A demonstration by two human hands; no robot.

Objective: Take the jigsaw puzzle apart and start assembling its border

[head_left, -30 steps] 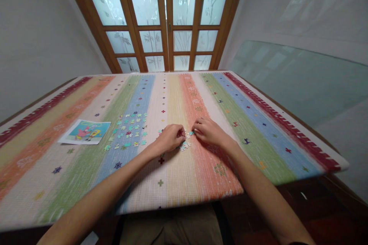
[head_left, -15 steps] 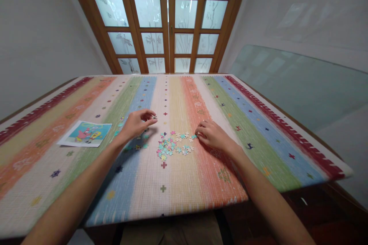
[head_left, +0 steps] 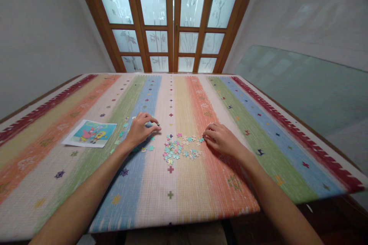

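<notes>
The left hand (head_left: 140, 129) pinches a small piece (head_left: 158, 125); the right hand (head_left: 220, 138) curls its fingers at a teal piece (head_left: 201, 140), grip unclear. Striped cloth (head_left: 155, 203) covers the bench (head_left: 189, 191), wood-framed glass doors (head_left: 176, 42) beyond at twelve o'clock. A cartoon sheet (head_left: 92, 134) lies at nine o'clock from the jigsaw pile (head_left: 173, 150) between both hands, its loose, knobbed pieces teal, pink and yellow.

Turquoise, pink and yellow puzzle pieces (head_left: 173, 151) lie in a loose heap on the tabletop (head_left: 188, 187), others spaced apart to its left.
</notes>
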